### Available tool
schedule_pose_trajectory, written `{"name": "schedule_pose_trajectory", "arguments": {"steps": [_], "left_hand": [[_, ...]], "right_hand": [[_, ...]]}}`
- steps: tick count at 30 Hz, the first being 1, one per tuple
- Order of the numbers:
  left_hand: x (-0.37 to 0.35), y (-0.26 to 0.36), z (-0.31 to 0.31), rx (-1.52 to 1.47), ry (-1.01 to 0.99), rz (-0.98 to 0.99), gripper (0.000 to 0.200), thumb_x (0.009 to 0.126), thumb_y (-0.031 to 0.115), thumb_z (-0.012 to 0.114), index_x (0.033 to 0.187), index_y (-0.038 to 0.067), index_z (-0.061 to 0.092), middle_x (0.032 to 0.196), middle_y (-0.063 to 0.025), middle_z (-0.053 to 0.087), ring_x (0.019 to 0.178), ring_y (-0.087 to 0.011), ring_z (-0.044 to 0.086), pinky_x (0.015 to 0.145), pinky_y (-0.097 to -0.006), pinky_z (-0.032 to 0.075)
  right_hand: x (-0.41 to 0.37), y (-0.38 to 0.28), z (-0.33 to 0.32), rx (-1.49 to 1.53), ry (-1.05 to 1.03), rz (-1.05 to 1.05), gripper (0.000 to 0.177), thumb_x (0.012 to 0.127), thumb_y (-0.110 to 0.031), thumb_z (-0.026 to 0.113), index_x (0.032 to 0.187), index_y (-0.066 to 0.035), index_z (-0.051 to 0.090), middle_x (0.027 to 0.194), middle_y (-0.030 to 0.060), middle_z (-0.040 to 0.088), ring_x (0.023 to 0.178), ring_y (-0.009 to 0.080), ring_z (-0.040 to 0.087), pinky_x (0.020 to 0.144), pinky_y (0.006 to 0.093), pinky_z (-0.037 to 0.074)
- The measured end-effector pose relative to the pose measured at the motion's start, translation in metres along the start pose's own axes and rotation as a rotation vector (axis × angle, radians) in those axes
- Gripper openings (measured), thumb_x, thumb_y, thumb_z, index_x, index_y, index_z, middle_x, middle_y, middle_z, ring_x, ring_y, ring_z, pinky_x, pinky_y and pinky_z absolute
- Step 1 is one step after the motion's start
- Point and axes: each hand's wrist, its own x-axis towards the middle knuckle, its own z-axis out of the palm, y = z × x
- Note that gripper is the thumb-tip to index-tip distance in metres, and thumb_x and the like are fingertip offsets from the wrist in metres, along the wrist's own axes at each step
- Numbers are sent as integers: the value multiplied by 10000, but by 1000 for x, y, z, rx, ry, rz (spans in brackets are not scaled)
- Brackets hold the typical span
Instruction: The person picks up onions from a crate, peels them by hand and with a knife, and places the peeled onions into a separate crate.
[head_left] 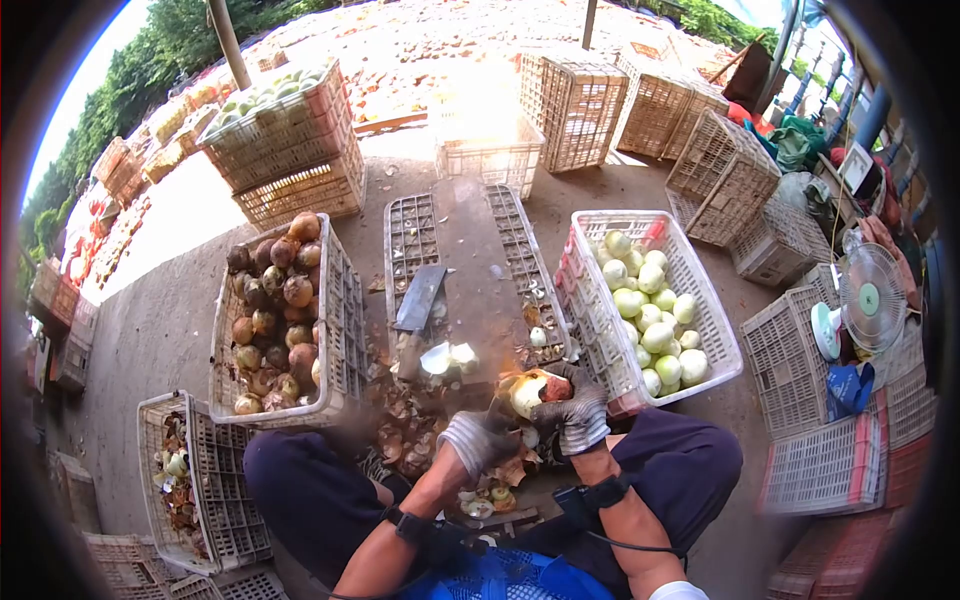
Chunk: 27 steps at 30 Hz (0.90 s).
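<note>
My right hand (580, 410), in a grey and white glove, is closed around a partly peeled onion (526, 394). Pale flesh shows on the onion, with a reddish-brown patch of skin near my thumb. Just left of and below it is my left hand (478, 440), gloved the same way; motion smears its fingers. Brown peels (408, 432) lie in a heap under and left of my hands. A broad-bladed cleaver (420, 298) rests on the plank (478, 265) ahead, handle toward me, with white onion pieces (448, 357) close to it.
On my left stands a crate (343, 345) of unpeeled brown onions; a lower crate (222, 480) beside it holds scraps. To my right a white crate (722, 325) carries peeled pale onions. Stacked crates (290, 150) stand farther back. A fan (872, 298) sits among crates at right.
</note>
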Motion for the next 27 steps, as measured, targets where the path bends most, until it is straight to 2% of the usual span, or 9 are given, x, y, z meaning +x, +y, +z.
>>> {"name": "schedule_pose_trajectory", "arguments": {"steps": [2, 4, 6, 9, 13, 16, 20, 24, 27], "left_hand": [[-5, 10, -9, -34, 31, 152, 263, 797, 151, 685, 987, -32, 673, 684, -64, 635, 606, -93, 527, 552, -285, 464], [5, -16, -25, 76, 59, -53, 306, 821, 175, 667, 1043, -34, 652, 716, -56, 650, 608, -61, 532, 543, -255, 462], [-4, -1, -31, -38, 165, -156, 325, 828, 199, 659, 1092, 11, 658, 831, -109, 694, 652, -127, 619, 591, -295, 501], [-14, -4, -29, 383, 378, 184, 261, 813, 166, 690, 1047, 50, 685, 827, -97, 700, 668, -200, 637, 612, -328, 509], [-28, 30, -13, 850, 259, 303, 258, 804, 189, 620, 1024, 65, 672, 888, -197, 669, 801, -392, 655, 669, -476, 519], [-19, 35, -5, 925, 103, 75, 215, 800, 187, 605, 948, 44, 666, 865, -207, 666, 792, -388, 664, 648, -478, 520], [-12, 35, -4, 957, 43, -44, 224, 836, 222, 603, 910, 21, 665, 901, -231, 664, 828, -385, 659, 688, -472, 530], [-6, 30, -5, 978, 43, -89, 208, 849, 199, 579, 911, 28, 681, 919, -228, 675, 849, -381, 667, 703, -465, 540], [-1, 31, -12, 821, -104, 95, 292, 854, 270, 615, 963, 6, 677, 863, -202, 684, 743, -347, 658, 655, -437, 526]], "right_hand": [[-4, 0, -2, 198, -38, 46, 614, 481, -183, 880, 1040, -41, 670, 903, 35, 678, 797, 136, 617, 753, 287, 507], [-7, -9, -2, 276, -102, -2, 612, 487, -162, 872, 1053, -40, 670, 918, 32, 676, 812, 131, 615, 770, 282, 505], [-6, -12, -5, 300, -146, 0, 630, 493, -102, 853, 1083, -18, 649, 955, 47, 669, 834, 148, 623, 792, 293, 518], [-5, -3, -6, 240, -132, 59, 671, 494, -4, 829, 1126, 28, 606, 1009, 79, 658, 862, 181, 640, 815, 321, 544], [-6, 2, -1, 48, -90, 44, 677, 483, -14, 853, 1113, 36, 609, 990, 77, 659, 859, 167, 634, 802, 320, 543], [-9, -3, 0, -61, -91, 4, 678, 476, -45, 871, 1100, 35, 617, 976, 72, 660, 854, 153, 626, 788, 311, 540], [-9, 2, 2, -124, -65, -11, 684, 463, -79, 889, 1083, 33, 624, 960, 66, 662, 841, 141, 620, 769, 295, 533], [-3, 12, 2, -187, -73, 24, 675, 457, -111, 896, 1065, 24, 636, 946, 61, 666, 822, 136, 619, 771, 288, 528], [-7, -3, 6, -179, -52, 62, 655, 465, -135, 900, 1051, 13, 648, 937, 59, 669, 813, 135, 620, 781, 293, 524]]}}
